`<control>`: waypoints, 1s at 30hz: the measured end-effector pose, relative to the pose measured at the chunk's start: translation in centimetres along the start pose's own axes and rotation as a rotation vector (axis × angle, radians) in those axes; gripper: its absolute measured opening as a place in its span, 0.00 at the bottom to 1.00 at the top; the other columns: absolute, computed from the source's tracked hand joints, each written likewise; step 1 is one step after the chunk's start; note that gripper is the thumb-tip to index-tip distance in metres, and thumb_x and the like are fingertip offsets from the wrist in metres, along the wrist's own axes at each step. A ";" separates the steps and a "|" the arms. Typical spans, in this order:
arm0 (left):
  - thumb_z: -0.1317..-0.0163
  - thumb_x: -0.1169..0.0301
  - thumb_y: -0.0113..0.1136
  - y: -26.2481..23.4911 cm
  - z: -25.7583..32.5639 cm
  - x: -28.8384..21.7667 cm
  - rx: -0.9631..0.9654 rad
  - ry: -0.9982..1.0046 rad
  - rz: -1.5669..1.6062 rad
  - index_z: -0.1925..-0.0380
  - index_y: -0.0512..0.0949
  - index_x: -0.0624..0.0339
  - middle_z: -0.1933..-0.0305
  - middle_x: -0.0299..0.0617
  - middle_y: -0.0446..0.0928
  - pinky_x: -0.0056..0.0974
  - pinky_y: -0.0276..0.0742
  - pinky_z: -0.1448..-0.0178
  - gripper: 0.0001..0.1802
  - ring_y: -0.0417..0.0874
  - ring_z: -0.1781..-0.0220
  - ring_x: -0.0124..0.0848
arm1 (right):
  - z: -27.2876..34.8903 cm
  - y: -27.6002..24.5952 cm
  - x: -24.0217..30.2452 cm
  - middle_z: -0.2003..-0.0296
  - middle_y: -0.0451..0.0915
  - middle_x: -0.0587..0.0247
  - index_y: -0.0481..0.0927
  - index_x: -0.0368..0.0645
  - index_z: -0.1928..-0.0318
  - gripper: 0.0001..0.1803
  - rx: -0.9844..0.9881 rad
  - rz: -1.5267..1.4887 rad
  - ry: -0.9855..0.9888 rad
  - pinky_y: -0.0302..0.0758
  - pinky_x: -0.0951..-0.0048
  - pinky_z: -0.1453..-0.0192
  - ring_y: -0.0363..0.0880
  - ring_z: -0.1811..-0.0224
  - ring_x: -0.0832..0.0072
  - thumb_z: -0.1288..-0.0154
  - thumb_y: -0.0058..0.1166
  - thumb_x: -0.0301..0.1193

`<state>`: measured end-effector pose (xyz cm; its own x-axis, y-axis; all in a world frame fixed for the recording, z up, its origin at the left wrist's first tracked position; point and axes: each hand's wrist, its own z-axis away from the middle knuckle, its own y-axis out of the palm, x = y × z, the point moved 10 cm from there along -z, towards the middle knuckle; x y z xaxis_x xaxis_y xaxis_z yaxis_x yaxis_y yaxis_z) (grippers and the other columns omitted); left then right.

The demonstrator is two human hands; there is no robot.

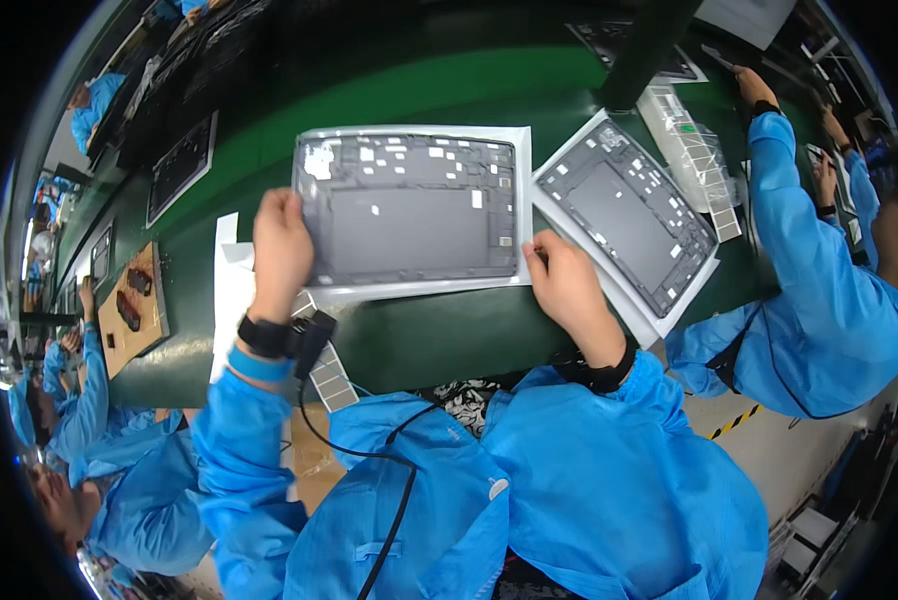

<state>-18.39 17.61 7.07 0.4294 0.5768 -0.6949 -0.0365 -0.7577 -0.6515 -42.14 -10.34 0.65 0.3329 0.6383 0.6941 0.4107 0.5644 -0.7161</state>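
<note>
A dark grey tablet back shell (409, 232), its inner side up and dotted with small white stickers, lies on a white backing sheet (524, 170) in front of me. Closed round the shell's left edge is my left hand (283, 250), thumb on top. At the lower right corner, my right hand (566, 283) pinches the white sheet's edge beside the shell; its fingertips beneath are hidden. A second tablet shell (629, 222) on its own white sheet sits at an angle just right of that hand.
Label strips (691, 150) and clear plastic lie at the far right; another strip (331, 378) is under my left wrist. A dark post (651, 55) rises from the green bench (399, 345). Co-workers in blue sit on both sides. A brown board (149, 325) holds dark parts.
</note>
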 end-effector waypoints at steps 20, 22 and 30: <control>0.33 0.60 0.56 19.2 -21.2 -3.7 0.414 0.334 -0.093 0.58 0.83 0.66 0.63 0.52 0.85 0.42 0.79 0.53 0.19 0.87 0.58 0.47 | 12.6 -15.1 -9.9 0.71 0.79 0.52 0.78 0.36 0.68 0.08 -0.679 0.102 0.383 0.75 0.64 0.64 0.80 0.69 0.59 0.37 0.61 0.28; 0.30 0.53 0.53 25.3 -11.4 -11.2 0.645 0.247 0.112 0.60 0.82 0.69 0.66 0.55 0.83 0.43 0.78 0.56 0.25 0.86 0.62 0.48 | 13.7 -17.2 -12.1 0.71 0.80 0.49 0.78 0.34 0.68 0.13 -0.730 0.179 0.522 0.75 0.61 0.64 0.81 0.68 0.56 0.34 0.60 0.34; 0.34 0.65 0.55 31.2 0.1 -22.6 0.543 0.566 -0.260 0.64 0.78 0.64 0.56 0.58 0.82 0.55 0.79 0.50 0.12 0.83 0.55 0.57 | 11.6 -14.5 -16.0 0.76 0.80 0.47 0.79 0.34 0.68 0.19 -0.488 -0.003 0.645 0.75 0.59 0.66 0.81 0.72 0.51 0.37 0.60 0.41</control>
<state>-29.31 -19.05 2.41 0.8687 0.3624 -0.3376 -0.2419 -0.2843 -0.9277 -63.24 -22.67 -0.89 0.6939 0.1257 0.7090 0.6873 0.1782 -0.7042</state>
